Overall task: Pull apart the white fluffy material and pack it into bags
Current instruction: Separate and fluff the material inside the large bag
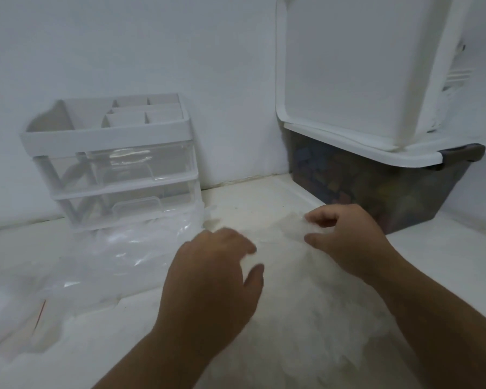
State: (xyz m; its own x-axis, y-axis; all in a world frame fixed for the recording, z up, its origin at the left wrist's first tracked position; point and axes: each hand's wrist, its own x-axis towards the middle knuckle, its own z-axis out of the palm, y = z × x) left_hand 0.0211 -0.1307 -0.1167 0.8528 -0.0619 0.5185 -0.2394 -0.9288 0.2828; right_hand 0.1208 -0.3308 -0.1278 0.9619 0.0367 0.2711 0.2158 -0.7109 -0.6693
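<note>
- Head view, the only one: the white fluffy material (306, 318) sits heaped on the table (264, 197), filling the lower centre and lower right of the frame.
- Both hands are at the top edge of that heap. The left hand (213, 276) is at frame centre and the right hand (345, 240) is just right of centre.
- The right hand's thumb and curled fingers pinch a thin wisp that stretches leftward toward the other hand.
- The left hand's fingers curl over and the thumb closes in, with white fluff showing between them. It looks like a pinch on the same tuft, though blur softens it.
- The wisp spans the gap between the two grips, with the main heap below and nearer the camera than both hands.
- My read is that this is the pull-apart step, with a small tuft being teased off.
- To do it well, take small pinches close together, draw the hands apart sideways and slowly, and let the fibres thin out rather than dragging the whole heap.
- Clear plastic bags (118, 248) lie crumpled at left and lower left of the frame, near the left hand, so the packing comes after this.
- Nothing visibly fills the bags yet, though glare makes that hard to judge.
</note>
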